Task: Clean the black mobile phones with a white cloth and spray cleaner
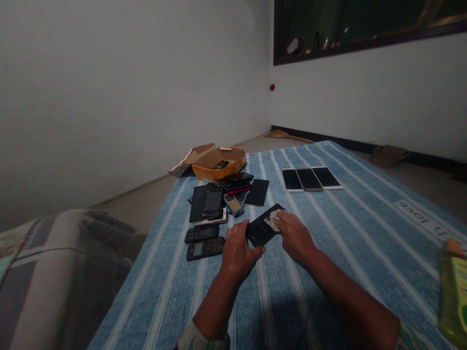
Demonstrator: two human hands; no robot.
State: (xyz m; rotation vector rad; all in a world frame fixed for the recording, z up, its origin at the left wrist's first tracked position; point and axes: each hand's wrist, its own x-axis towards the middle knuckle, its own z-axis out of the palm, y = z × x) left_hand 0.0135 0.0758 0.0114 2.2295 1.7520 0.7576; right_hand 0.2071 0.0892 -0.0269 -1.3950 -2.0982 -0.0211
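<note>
My left hand (239,253) grips the near end of a black smartphone (260,231) that lies on the blue striped cloth (328,228). My right hand (294,233) presses a small white wad of cloth (272,220) against the phone's screen, fingers closed on it. Both forearms reach in from the bottom edge. A heap of phones (226,197) lies just beyond my left hand, with two dark keypad phones (203,241) to its left.
An open orange box (219,165) with a phone inside stands at the far left of the cloth. Three smartphones (310,179) lie side by side at the far middle. A yellow-green bottle (454,296) is at the right edge. Folded bedding (62,272) lies left.
</note>
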